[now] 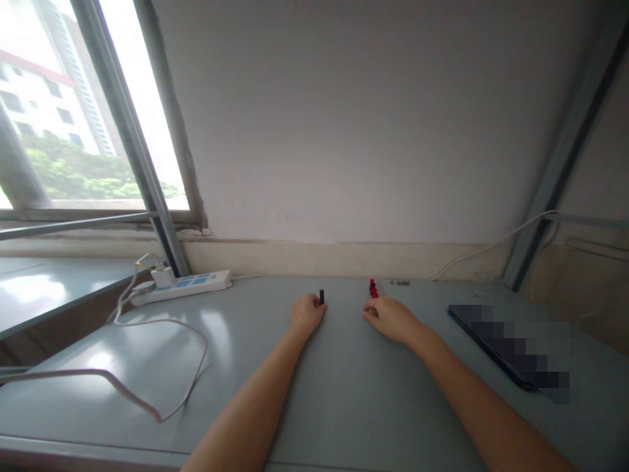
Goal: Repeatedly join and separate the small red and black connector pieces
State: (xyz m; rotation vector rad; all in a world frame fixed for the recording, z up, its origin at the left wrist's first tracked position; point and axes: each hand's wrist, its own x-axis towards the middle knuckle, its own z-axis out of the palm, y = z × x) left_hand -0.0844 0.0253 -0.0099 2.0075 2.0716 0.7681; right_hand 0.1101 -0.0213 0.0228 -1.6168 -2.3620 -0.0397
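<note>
Head view: left fingers (pixel 315 301) pinch black cylinder (pixel 322 295)

Legible text: none. No brand, no., label or sign can be read anywhere in view. Checked surfaces, approx. L to R: bldgs (pixel 54 98) outside window – no readable sign; white pwr strip (pixel 216 280) w/ blue panels – any print too small to tell; small blk cyl. (pixel 322 296) and red/blk pcs (pixel 372 286), same; tiny dk items (pixel 403 283) by wall, too small/blurred to call as characters; flat dk object (pixel 491 347), face pixelated, any lettering hidden.
</note>
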